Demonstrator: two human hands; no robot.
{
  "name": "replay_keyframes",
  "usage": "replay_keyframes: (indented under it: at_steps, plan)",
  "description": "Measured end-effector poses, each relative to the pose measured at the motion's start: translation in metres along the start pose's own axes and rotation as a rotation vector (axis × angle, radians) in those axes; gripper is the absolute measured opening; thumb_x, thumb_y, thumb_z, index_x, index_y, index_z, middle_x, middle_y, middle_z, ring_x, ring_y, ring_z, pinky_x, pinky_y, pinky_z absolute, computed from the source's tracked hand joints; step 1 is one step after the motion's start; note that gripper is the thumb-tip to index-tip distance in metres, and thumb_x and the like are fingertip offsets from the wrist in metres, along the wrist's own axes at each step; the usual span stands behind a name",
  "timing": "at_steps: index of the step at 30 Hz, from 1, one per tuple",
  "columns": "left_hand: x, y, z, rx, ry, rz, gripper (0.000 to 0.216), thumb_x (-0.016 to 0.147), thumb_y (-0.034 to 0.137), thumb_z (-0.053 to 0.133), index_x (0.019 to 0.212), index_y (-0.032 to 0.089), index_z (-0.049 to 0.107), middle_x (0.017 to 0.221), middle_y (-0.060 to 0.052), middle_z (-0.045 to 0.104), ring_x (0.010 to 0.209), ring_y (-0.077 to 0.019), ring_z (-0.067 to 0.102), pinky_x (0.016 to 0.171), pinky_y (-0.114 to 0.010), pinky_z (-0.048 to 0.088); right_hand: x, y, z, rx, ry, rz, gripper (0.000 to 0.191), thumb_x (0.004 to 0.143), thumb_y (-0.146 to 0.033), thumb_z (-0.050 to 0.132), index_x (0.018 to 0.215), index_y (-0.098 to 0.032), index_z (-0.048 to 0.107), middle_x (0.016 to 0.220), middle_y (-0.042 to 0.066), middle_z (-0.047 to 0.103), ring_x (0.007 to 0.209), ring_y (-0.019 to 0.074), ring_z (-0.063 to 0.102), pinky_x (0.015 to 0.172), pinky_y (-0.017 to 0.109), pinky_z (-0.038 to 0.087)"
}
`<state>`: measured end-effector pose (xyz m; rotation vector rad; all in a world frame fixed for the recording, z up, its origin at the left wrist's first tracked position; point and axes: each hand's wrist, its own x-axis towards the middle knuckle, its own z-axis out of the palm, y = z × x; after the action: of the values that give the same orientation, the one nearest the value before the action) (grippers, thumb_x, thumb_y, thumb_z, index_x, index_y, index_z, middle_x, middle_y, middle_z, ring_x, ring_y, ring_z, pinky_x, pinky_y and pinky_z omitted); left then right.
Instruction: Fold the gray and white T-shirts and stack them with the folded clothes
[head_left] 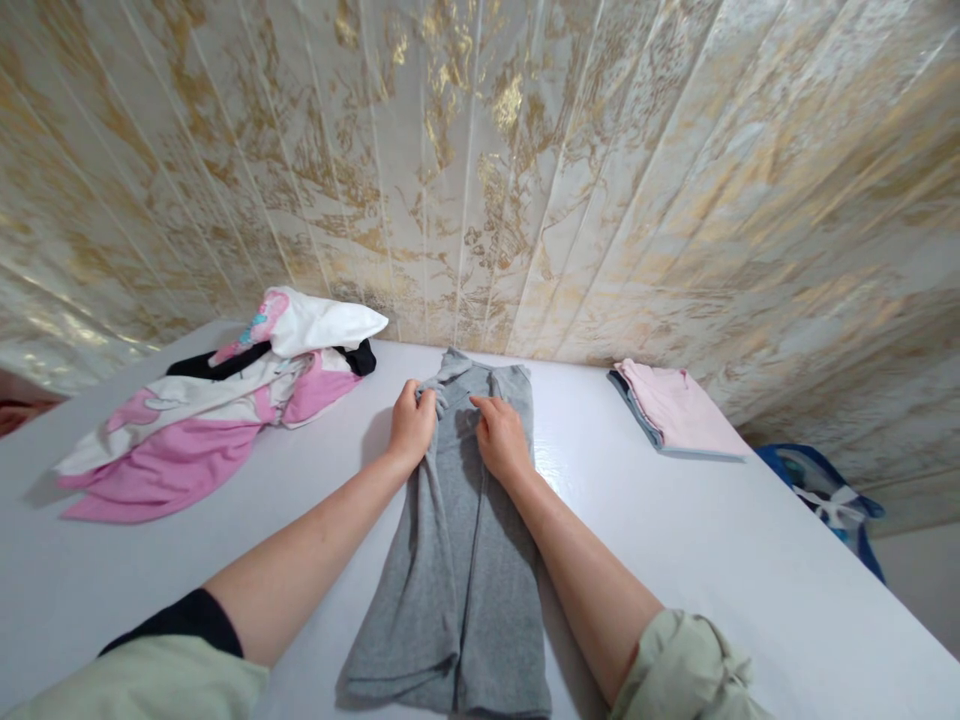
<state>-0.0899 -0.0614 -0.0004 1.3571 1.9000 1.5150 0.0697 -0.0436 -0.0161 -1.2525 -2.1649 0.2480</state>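
A pair of grey trousers (pixel 502 600) lies lengthwise on the white table, its waist end at the far side and its two leg ends towards me. Near the waist, my left hand (pixel 412 425) is closed on the left edge, bunching the cloth between thumb and fingers. My right hand (pixel 501 435) rests on the upper right part, fingers curled on the fabric and the index finger pointing left. Its other fingertips are partly hidden. The cloth by my left hand is creased and slightly raised.
On the left of the white table (pixel 645 570) lies a loose heap of pink, white and black clothes (pixel 187 460). A folded stack with a pink garment (pixel 679 405) on top sits at the back right. Beyond the right edge is a blue bag (pixel 825 500). A gold-patterned curtain (pixel 480 180) hangs behind.
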Motion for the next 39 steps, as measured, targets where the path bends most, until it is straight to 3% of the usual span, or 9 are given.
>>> replay_keyframes:
  at_steps: [7,24,39]
  plan:
    - [0.0004,-0.0007,-0.0003,-0.016,-0.004,0.008,0.014,0.082,0.021,0.042,0.068,0.023,0.04,0.063,0.005,0.045,0.065,-0.0154,0.046,0.062,-0.025,0.036,-0.0014,-0.004,-0.003,-0.037,-0.051,0.005,0.041,0.086,-0.007,0.043,0.12,-0.019,0.063,0.116,0.008,0.065,0.11,0.0208,0.056,0.098,0.034,0.039]
    - [-0.0029,-0.0002,0.0041,0.069,-0.07,0.136,0.008,0.081,0.021,0.048,0.074,0.024,0.044,0.078,0.0,0.055,0.08,-0.0195,0.054,0.08,-0.03,0.042,-0.0026,-0.0054,-0.0036,-0.062,-0.069,-0.001,0.037,0.087,-0.009,0.044,0.117,-0.021,0.063,0.115,0.006,0.065,0.111,0.0198,0.054,0.099,0.034,0.036]
    - [-0.0038,-0.0029,0.0075,0.088,-0.074,0.167,0.007,0.082,0.022,0.048,0.076,0.024,0.044,0.082,-0.002,0.056,0.089,-0.0211,0.057,0.087,-0.033,0.044,-0.0023,-0.0073,-0.0051,-0.074,-0.093,0.014,0.036,0.088,-0.01,0.045,0.116,-0.022,0.064,0.115,0.006,0.065,0.111,0.0203,0.054,0.099,0.034,0.036]
